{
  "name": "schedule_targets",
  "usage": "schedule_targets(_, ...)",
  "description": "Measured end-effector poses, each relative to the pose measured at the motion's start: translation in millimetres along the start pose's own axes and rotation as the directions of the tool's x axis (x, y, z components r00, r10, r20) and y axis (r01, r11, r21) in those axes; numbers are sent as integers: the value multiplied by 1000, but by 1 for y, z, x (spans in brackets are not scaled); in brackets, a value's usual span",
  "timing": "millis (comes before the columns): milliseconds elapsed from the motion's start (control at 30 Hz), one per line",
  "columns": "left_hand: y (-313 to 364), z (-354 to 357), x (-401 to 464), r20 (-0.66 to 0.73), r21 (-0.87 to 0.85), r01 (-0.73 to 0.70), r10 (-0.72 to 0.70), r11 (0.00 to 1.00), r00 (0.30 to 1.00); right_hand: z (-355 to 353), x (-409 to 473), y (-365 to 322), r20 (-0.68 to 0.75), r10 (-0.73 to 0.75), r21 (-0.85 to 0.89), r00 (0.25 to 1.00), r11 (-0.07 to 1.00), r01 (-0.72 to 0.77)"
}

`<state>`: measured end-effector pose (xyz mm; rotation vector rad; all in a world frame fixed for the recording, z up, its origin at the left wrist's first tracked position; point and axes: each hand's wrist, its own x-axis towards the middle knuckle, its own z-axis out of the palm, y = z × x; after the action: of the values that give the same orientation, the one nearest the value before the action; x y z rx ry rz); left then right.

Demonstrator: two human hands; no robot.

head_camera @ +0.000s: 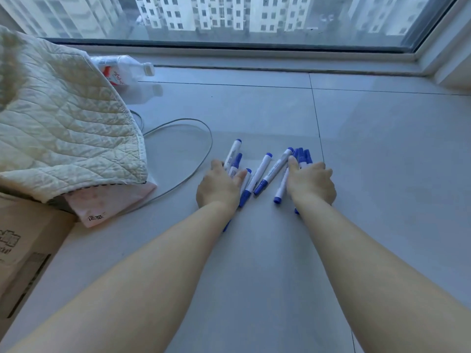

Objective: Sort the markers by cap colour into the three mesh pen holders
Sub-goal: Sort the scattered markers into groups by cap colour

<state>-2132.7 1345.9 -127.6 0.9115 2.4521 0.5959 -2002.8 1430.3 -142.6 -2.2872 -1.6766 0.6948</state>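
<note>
— Single head view, worn high, looking forward and steeply down over both bare forearms onto the pale grey tiled floor [254, 110].

— Facing?

— Toward the wide glass window [254, 19] along the top edge. Wide-angle, close on the floor ahead; no second view.

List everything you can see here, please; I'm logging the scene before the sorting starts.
markers: about ten, exact count hidden by the hands; white barrels, blue caps; lying on the floor in two loose groups, mid-frame
floor: one, pale grey tiles
cable: one, grey, looped on the floor left of the markers
quilted cloth: one, cream, at left over a box
cardboard box: one, brown, lower left
plastic bottle: one, clear with red-and-white label, lying behind the cloth
window: one, far edge, buildings outside
mesh pen holders: none in view
left hand: on the left group
right hand: on the right group
</note>
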Motion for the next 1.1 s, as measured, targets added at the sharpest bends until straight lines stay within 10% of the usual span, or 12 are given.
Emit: schedule_targets(1100, -28, -5, -43, 89, 434, -184, 162, 882, 983, -18, -62, 46, 42, -345, -205, 938, 916, 346)
